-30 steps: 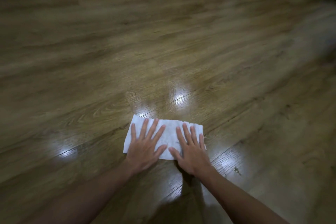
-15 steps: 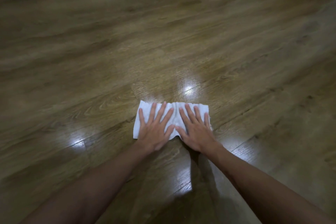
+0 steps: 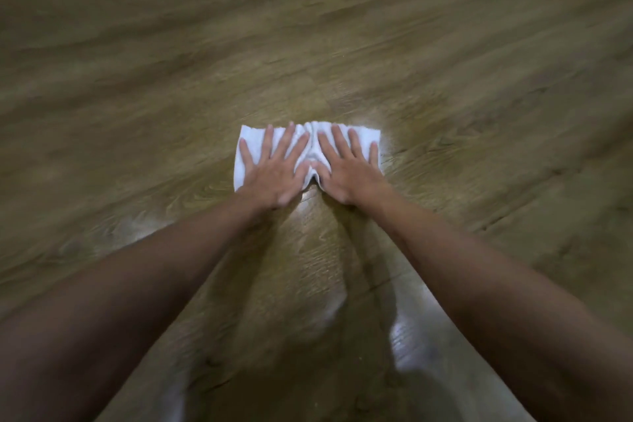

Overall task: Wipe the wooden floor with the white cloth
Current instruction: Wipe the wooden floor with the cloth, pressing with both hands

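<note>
Your left hand (image 3: 274, 175) lies flat and spread on the white cloth (image 3: 310, 152), palm down, fingers fanned and gripping nothing; your right hand (image 3: 349, 175) lies the same way just beside it, thumbs nearly touching. The cloth sits directly under both palms, pressed against the wooden floor (image 3: 479, 79), with a strip of it showing beyond your fingertips and a little past the outer edge of each hand.

Between your thumbs the fabric has bunched into a raised ridge. That ridge probably lifts the middle of the cloth off the boards, so ease your hands slightly apart to pull it flat before you push on. Press mainly through the heels of your palms and keep your fingers long, so the leading edge beyond your fingertips doesn't roll under. Push in straight strokes away from your body, along the plank grain if you can, and overlap each pass with the last one.

The shiny patches behind your wrists, nearer your body, look like damp floor or reflected light; I can't tell which.

There is no brand, label or writing to read on the cloth or the floor, and the outer parts of the view are blurred.
</note>
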